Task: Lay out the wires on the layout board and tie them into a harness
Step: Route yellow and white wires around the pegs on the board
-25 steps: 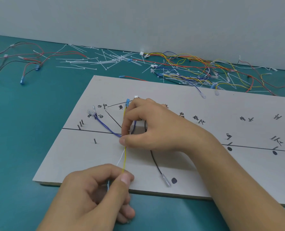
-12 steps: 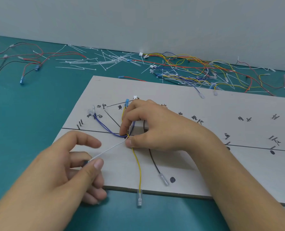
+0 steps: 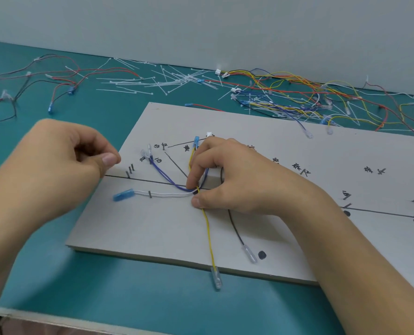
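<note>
Left grip, right grip: bare (nails trimmed short).

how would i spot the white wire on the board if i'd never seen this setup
Find the grey layout board, then the long black line across its left part. Just below it the white wire runs left from the right hand's pinch to a blue terminal; it is the board's only white wire.

Setup was pretty basic: a teal-topped table that ran right up against a plain, pale grey wall at the back. The top looked matte, with a lighter, off-white front edge showing at bottom left. Lighting was soft and even, just faint shadows on the teal.
</note>
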Demonstrator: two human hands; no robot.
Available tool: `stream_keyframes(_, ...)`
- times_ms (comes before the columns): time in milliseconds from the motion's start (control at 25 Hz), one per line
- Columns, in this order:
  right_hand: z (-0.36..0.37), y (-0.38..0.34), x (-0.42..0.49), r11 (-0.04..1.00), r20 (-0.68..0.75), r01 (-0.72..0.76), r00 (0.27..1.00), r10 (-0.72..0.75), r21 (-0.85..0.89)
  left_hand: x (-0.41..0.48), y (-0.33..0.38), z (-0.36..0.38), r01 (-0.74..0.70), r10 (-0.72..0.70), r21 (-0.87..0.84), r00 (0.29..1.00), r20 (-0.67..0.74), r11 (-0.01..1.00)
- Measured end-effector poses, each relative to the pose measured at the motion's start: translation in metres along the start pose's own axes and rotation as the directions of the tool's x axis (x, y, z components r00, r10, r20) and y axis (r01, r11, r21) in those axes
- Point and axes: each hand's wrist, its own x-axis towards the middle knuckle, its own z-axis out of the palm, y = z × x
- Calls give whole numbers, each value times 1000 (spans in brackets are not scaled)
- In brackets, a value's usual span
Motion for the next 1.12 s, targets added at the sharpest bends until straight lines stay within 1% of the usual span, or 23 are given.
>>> stream_keyframes(240, 1, 0, 1, 1000, 0, -4, 1000, 4, 10, -21, 9, 1, -107, 101, 33, 984, 148, 994)
stream_keyframes(400, 1, 0, 0, 1000, 3, -7, 1000, 7, 13, -32, 3, 6, -181, 158, 115, 969, 189, 977)
stream_keyframes(480, 1, -1, 0, 1000, 1, -6, 1000, 6, -2, -35, 0, 12, -172, 151, 113, 973, 173, 979)
stream_keyframes(600, 1, -1, 0, 1000, 6, -10, 1000, 10, 5, -32, -3, 17, -115, 105, 82, 987, 125, 990)
stream_keyframes(640, 2, -2, 0, 1000, 8, -10, 1000, 10, 9, -28, -3, 17, -105, 100, 49, 990, 103, 993)
stream_keyframes(720, 1, -1, 0, 1000, 7, -10, 1000, 10, 9, -16, 1, 13, -91, 97, -75, 992, 83, 993)
stream_keyframes(800, 1, -1, 0, 1000, 5, -11, 1000, 11, 6, -5, 8, 8, -100, 120, -164, 986, 112, 981)
stream_keyframes(920, 1, -1, 0, 1000, 9, -12, 1000, 12, 13, 7, 15, 4, -84, 111, -162, 980, 165, 983)
stream_keyframes(1040, 2, 0, 1, 1000, 9, -13, 1000, 13, 14, 18, 26, 5, -88, 105, -110, 983, 153, 990)
stream_keyframes(1120, 2, 0, 1, 1000, 7, -11, 1000, 11, 8, 26, 35, 7, -47, 62, -104, 987, 146, 994)
